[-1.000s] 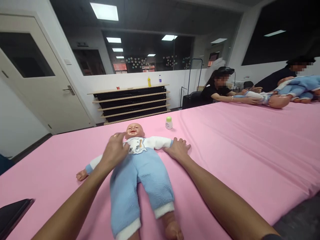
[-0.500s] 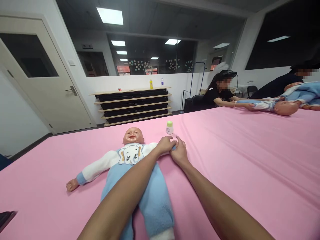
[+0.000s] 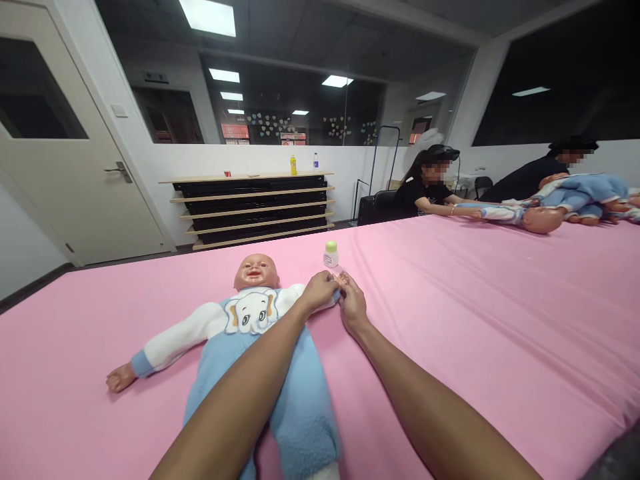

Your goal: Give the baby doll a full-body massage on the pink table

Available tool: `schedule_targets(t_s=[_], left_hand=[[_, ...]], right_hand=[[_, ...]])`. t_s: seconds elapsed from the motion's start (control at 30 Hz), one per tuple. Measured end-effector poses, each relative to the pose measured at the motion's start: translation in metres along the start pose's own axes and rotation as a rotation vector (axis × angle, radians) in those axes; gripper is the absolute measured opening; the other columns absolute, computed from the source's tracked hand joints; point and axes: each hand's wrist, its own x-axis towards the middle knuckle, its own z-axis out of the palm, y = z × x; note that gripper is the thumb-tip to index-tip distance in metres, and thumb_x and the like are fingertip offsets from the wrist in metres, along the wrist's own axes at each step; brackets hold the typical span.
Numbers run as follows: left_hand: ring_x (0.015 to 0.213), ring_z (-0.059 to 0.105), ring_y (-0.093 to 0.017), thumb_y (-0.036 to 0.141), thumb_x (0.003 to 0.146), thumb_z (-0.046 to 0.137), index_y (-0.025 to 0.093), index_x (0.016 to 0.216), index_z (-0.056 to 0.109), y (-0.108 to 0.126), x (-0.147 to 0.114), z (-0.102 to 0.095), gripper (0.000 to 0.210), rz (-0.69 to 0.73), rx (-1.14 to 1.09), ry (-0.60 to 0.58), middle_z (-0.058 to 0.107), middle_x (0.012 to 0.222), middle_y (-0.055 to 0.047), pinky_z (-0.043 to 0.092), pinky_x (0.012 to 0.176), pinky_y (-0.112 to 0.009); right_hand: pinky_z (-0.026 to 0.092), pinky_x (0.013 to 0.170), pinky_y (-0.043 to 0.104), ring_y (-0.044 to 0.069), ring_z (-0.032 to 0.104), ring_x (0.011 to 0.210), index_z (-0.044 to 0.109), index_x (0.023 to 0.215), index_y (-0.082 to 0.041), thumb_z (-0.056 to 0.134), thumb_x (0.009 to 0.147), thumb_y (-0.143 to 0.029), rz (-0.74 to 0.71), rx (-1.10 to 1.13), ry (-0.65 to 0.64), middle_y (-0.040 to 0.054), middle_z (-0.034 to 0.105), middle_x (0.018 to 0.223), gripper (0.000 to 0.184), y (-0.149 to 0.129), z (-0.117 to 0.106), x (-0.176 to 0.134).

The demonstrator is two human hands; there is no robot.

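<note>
A baby doll [image 3: 256,272] lies on its back on the pink-covered table, dressed in a white and blue suit with an elephant face on the chest. My left hand [image 3: 320,291] reaches across its body and is closed on the sleeve near the cuff of the outstretched arm on the right. On the other side of that cuff, my right hand [image 3: 354,308] is closed about the doll's wrist, and the small doll hand [image 3: 343,279] shows between my hands. Just beyond them stands a small white bottle with a green cap [image 3: 331,255].
The pink cover [image 3: 480,320] spreads across the table. At the far right, two people in dark clothes handle other dolls [image 3: 543,219]. Behind the table is a low stack of shelves [image 3: 250,208] with a yellow bottle [image 3: 293,165] on top. A door [image 3: 75,193] is at left.
The doll's hand has come into view beyond the cuff between my hands. My view has shifted slightly to the right. Both hands remain at the same sleeve end.
</note>
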Motion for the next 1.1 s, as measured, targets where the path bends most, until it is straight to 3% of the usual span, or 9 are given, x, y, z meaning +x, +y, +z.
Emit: schedule_targets(t_s=[0.13,0.3,0.43,0.8,0.93,1.1], left_hand=[[0.077,0.06,-0.018,0.034,0.085,0.053,0.015,0.086,0.059,0.001,-0.004,-0.001,0.02,0.02,0.016,0.014,0.069,0.089,-0.008,0.043,0.067,-0.027],[0.077,0.061,-0.02,0.04,0.082,0.058,0.017,0.092,0.059,0.009,-0.015,-0.005,0.026,0.064,0.058,-0.015,0.069,0.09,-0.008,0.043,0.064,-0.028],[0.077,0.063,-0.022,0.042,0.085,0.054,0.018,0.098,0.06,0.015,-0.023,-0.01,0.028,0.098,0.096,-0.042,0.07,0.089,-0.009,0.043,0.064,-0.029],[0.078,0.065,-0.023,0.038,0.081,0.059,0.019,0.094,0.063,0.014,-0.027,-0.014,0.024,0.232,0.183,-0.114,0.071,0.091,-0.008,0.045,0.065,-0.029],[0.086,0.066,-0.026,0.036,0.073,0.069,0.017,0.105,0.063,0.007,-0.027,-0.012,0.038,0.226,0.206,-0.131,0.071,0.099,-0.011,0.046,0.071,-0.03],[0.089,0.065,-0.027,0.042,0.085,0.057,0.013,0.101,0.064,0.004,-0.024,-0.008,0.033,0.187,0.24,-0.106,0.071,0.099,-0.016,0.044,0.074,-0.031]], right_hand=[[0.052,0.086,0.029,0.02,0.064,0.104,0.064,0.111,-0.016,0.048,0.084,-0.051,-0.004,-0.066,0.034,0.0094,0.068,0.113,0.047,0.0,-0.002,0.001],[0.051,0.068,0.028,0.021,0.064,0.083,0.064,0.082,-0.016,0.048,0.083,-0.064,0.031,-0.151,0.095,0.0095,0.07,0.087,0.05,0.008,-0.009,0.006],[0.047,0.058,0.027,0.018,0.059,0.067,0.059,0.072,-0.016,0.049,0.082,-0.072,0.066,-0.147,0.115,0.0067,0.066,0.071,0.057,0.013,-0.01,0.008],[0.052,0.065,0.03,0.02,0.065,0.07,0.065,0.084,-0.014,0.045,0.088,-0.061,0.03,-0.068,0.094,0.0097,0.07,0.081,0.051,0.017,-0.008,0.009],[0.052,0.067,0.029,0.019,0.064,0.073,0.064,0.086,-0.013,0.042,0.089,-0.056,0.023,-0.087,0.1,0.0097,0.069,0.083,0.048,0.026,-0.008,0.015],[0.052,0.075,0.029,0.018,0.064,0.084,0.063,0.1,-0.015,0.047,0.086,-0.049,0.018,-0.095,0.077,0.0087,0.069,0.097,0.04,0.03,-0.008,0.018]])
